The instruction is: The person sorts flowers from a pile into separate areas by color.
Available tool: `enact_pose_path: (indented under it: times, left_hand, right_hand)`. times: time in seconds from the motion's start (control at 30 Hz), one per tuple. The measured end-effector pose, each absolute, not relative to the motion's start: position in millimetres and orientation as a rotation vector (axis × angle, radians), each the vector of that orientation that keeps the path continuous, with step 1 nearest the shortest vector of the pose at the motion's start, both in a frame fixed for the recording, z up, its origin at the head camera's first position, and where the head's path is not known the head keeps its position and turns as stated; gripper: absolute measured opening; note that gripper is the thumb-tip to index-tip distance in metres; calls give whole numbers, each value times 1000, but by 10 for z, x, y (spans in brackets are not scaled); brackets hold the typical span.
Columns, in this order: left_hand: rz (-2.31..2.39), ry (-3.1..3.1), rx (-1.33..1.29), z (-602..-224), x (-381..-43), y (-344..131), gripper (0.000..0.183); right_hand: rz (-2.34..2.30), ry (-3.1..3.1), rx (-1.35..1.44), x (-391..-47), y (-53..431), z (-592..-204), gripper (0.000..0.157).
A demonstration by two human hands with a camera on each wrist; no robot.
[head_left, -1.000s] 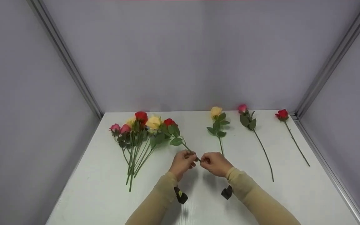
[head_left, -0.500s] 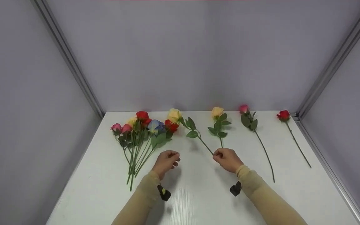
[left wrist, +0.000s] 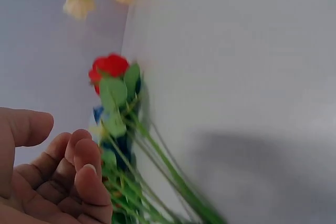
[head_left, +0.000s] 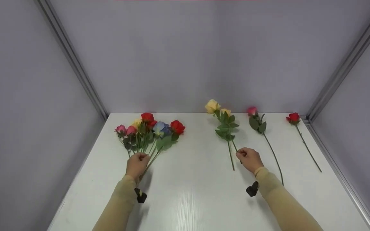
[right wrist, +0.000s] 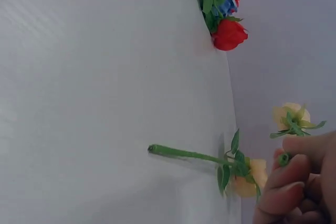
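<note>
Our left hand [head_left: 137,165] curls loosely, empty, over a mixed-colour flower bunch [head_left: 162,129]; our right hand [head_left: 249,159] pinches a pale-yellow rose [head_left: 212,106].
Grey walls [head_left: 185,57] enclose our white desk [head_left: 185,179]. Held right of centre, the rose looks light and soft-petalled, its slim green stem [head_left: 235,146] probably fairly stiff; we'd best grip it low down.

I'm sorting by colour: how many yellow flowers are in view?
3: a held flower in the right hand, a second flower lying on the table near it, and a third flower in the bunch at left. The bunch may hide more.
</note>
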State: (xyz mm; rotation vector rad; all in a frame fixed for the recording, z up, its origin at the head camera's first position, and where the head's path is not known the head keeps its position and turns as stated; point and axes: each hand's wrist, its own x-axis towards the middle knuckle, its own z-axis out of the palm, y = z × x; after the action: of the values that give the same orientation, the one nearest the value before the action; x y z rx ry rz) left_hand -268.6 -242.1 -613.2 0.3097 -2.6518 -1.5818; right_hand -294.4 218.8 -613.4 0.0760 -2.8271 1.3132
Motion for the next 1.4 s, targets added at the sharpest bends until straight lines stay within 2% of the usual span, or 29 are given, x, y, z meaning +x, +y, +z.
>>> enact_pose_path:
  times: [0.3, 0.73, 1.13, 1.3, 1.4]
  left_hand:
    - [-1461, -2628, 522, -6351, -2670, -2785, 30]
    - [-1444, -2699, 686, -6657, -2603, -2951, 34]
    - [-1378, -2762, 692, -6737, -2582, -2899, 39]
    - [-1343, -2755, 672, -6787, -2584, -2874, 51]
    - [-1301, -2770, 630, -6809, -2576, -2824, 52]
  right_hand:
    - [1407, -2834, -87, -2975, 2299, -6301, 22]
    - [1149, -3038, -59, -2913, 2190, -6517, 16]
    - [995, -3034, -77, -2900, 2072, -6623, 21]
    - [1008, -3043, -116, -2926, 2085, -6670, 23]
    - [1022, -3053, -143, -2896, 2106, -6653, 24]
